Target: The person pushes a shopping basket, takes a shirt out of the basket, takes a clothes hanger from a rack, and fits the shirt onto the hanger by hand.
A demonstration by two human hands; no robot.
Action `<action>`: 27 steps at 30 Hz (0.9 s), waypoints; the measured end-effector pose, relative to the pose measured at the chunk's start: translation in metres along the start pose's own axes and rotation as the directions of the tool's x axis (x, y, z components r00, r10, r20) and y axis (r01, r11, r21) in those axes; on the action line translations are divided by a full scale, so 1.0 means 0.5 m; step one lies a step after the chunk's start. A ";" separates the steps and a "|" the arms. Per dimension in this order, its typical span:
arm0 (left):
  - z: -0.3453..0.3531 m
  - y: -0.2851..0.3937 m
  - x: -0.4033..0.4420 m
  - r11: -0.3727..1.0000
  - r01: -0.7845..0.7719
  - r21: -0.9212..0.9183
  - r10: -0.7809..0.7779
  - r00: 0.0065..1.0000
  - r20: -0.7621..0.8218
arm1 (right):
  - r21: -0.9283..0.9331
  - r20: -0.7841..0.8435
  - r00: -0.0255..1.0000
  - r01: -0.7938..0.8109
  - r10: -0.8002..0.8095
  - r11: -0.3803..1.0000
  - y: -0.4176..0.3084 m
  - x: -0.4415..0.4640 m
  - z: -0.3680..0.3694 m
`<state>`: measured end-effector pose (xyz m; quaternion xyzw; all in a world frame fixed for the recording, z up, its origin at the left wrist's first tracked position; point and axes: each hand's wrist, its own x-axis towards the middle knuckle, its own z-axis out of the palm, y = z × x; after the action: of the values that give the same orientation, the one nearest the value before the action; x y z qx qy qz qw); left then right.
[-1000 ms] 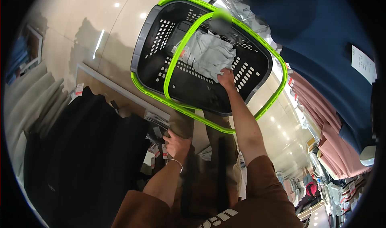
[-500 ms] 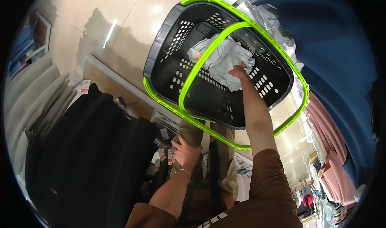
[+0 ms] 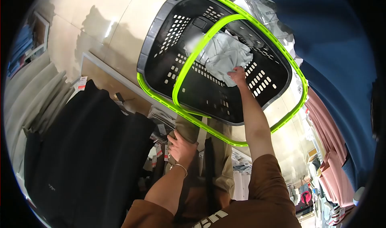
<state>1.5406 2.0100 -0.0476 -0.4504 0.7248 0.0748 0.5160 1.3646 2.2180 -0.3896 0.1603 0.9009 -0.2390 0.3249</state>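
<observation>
Inside the black shopping basket (image 3: 189, 101) lies a crumpled light grey garment (image 3: 227, 55). My right hand (image 3: 238, 74) reaches down into the basket with its fingers closed on the garment's near edge. The basket's bright green handle (image 3: 185, 69) crosses over part of the cloth. Below the basket, my left hand (image 3: 183, 149) rests on the knee of my olive trousers (image 3: 187, 125), its fingers lying over the leg and holding no separate thing. A bracelet circles that wrist.
Black garments (image 3: 86, 147) hang close on the left, with pale grey ones (image 3: 32, 103) beyond. Large navy cloth (image 3: 329, 39) and pink garments (image 3: 329, 143) hang on the right. A low shelf edge (image 3: 120, 81) runs along the shiny tiled floor (image 3: 108, 11).
The basket and surroundings shift slightly up and left in view. The garment's folds have changed a little under my right hand, and its white tag is now blurred. My left hand stays on the knee.
</observation>
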 end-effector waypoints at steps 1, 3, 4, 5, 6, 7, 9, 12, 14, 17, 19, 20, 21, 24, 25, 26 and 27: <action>0.003 -0.001 0.001 1.000 0.002 0.003 -0.002 1.000 -0.002 | 0.016 -0.071 0.996 0.062 -0.060 0.998 -0.001 -0.028 0.004; 0.011 -0.002 0.000 1.000 0.004 0.003 -0.004 1.000 -0.004 | 0.029 -0.213 0.960 0.192 -0.181 0.981 0.018 -0.060 0.013; 0.009 0.001 -0.004 1.000 0.012 0.008 -0.012 1.000 -0.004 | 0.110 -0.047 0.995 0.090 -0.085 0.990 0.016 -0.073 0.004; 0.009 0.001 -0.006 1.000 0.016 0.015 -0.016 1.000 -0.001 | 0.174 0.124 0.992 -0.024 0.003 0.984 0.011 -0.086 -0.003; 0.011 0.000 -0.007 1.000 0.020 0.020 -0.020 1.000 0.001 | 0.137 0.145 0.989 -0.001 -0.019 0.991 -0.027 -0.124 -0.035; 0.013 -0.001 -0.006 0.999 0.024 0.024 -0.024 1.000 0.003 | 0.198 0.260 0.963 -0.127 0.073 0.972 -0.050 -0.148 -0.049; 0.022 -0.010 -0.001 1.000 0.019 0.004 -0.019 1.000 0.005 | 0.171 0.345 0.923 -0.243 0.173 0.955 -0.055 -0.168 -0.032; 0.023 -0.024 -0.003 0.999 0.002 -0.052 -0.003 1.000 -0.020 | 0.198 0.388 0.893 -0.323 0.228 0.926 -0.138 -0.236 -0.086; 0.023 -0.029 -0.010 0.998 0.000 -0.065 -0.002 1.000 -0.026 | 0.179 0.415 0.892 -0.271 0.177 0.946 -0.136 -0.251 -0.079; 0.030 -0.039 -0.016 0.997 -0.002 -0.072 -0.001 1.000 -0.030 | 0.197 0.510 0.838 -0.333 0.194 0.922 -0.152 -0.296 -0.110; 0.036 -0.044 -0.022 0.997 -0.008 -0.075 0.007 1.000 -0.013 | 0.185 0.523 0.820 -0.378 0.234 0.907 -0.158 -0.338 -0.143; 0.037 -0.049 -0.026 0.997 -0.014 -0.074 0.014 1.000 0.002 | 0.158 0.599 0.768 -0.389 0.225 0.908 -0.154 -0.350 -0.162; 0.037 -0.059 -0.030 0.997 -0.019 -0.070 0.020 1.000 0.016 | 0.144 0.616 0.753 -0.398 0.232 0.906 -0.145 -0.368 -0.176; 0.071 -0.092 -0.030 0.996 -0.061 -0.062 0.062 0.998 0.007 | 0.162 0.676 0.710 -0.402 0.195 0.901 -0.149 -0.444 -0.260; 0.076 -0.102 -0.032 0.994 -0.082 -0.070 0.083 0.996 0.015 | 0.200 0.587 0.780 -0.400 0.218 0.894 -0.116 -0.462 -0.246; 0.082 -0.117 -0.037 0.992 -0.104 -0.077 0.106 0.994 0.024 | 0.207 0.641 0.741 -0.416 0.198 0.885 -0.106 -0.477 -0.267; 0.086 -0.130 -0.043 0.989 -0.126 -0.083 0.129 0.991 0.033 | 0.213 0.693 0.699 -0.431 0.175 0.877 -0.101 -0.491 -0.298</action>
<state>1.6190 2.0093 -0.0264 -0.4222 0.7385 0.1455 0.5052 1.4472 2.2225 -0.1103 0.2717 0.6299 -0.3821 0.6192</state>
